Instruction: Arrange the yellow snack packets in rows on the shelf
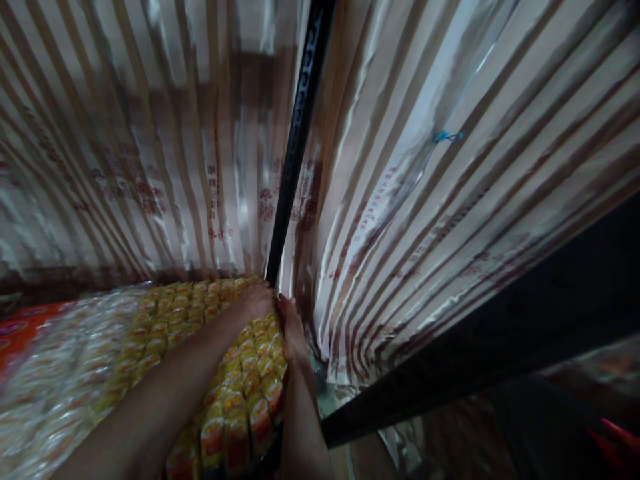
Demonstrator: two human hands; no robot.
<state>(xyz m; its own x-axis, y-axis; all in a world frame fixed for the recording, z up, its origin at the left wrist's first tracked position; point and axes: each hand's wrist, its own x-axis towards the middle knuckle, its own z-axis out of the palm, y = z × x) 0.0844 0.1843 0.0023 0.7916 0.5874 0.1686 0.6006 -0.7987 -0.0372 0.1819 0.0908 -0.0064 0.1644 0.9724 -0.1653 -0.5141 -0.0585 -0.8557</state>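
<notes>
Rows of small yellow-wrapped packets (235, 373) with red and orange labels stand packed close together at the lower middle. My left hand (257, 298) reaches across them to the far right corner, beside the foot of a dark upright post. Against the right side of the rows lies my right hand (293, 320), its fingers pointing away and partly stretched. Both hands are dim and blurred. The left fingers are hidden at the corner, and I cannot tell whether they grip a packet.
Clear-wrapped pale packets (65, 360) lie to the left, beside an orange-red package (25, 327). Striped plastic sheeting (165, 133) with red print hangs behind and to the right. A dark perforated post (295, 140) rises at the corner. One thick dark beam (450, 333) slants across the right.
</notes>
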